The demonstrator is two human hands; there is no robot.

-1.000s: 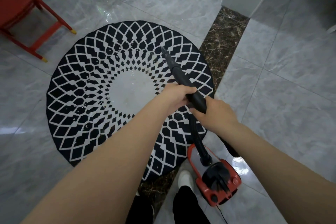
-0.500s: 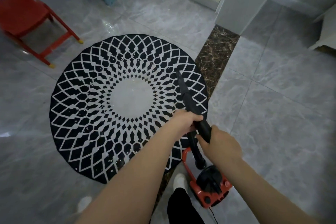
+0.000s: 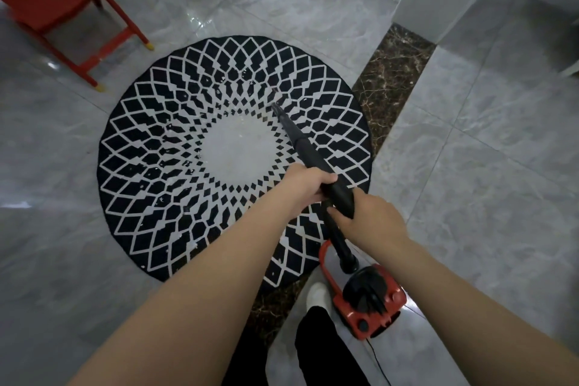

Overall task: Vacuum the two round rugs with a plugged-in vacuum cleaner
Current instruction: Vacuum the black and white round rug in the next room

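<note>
Now both hands grip the black vacuum wand: left hand wrapped higher up, right hand behind it. Its nozzle tip sits over the round rug, just beside the pale centre; the red vacuum cleaner stands at the rug's near edge.

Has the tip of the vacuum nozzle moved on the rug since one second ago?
Yes. The nozzle tip now sits by the upper right edge of the white centre of the rug; earlier it lay farther out in the pattern.
</note>
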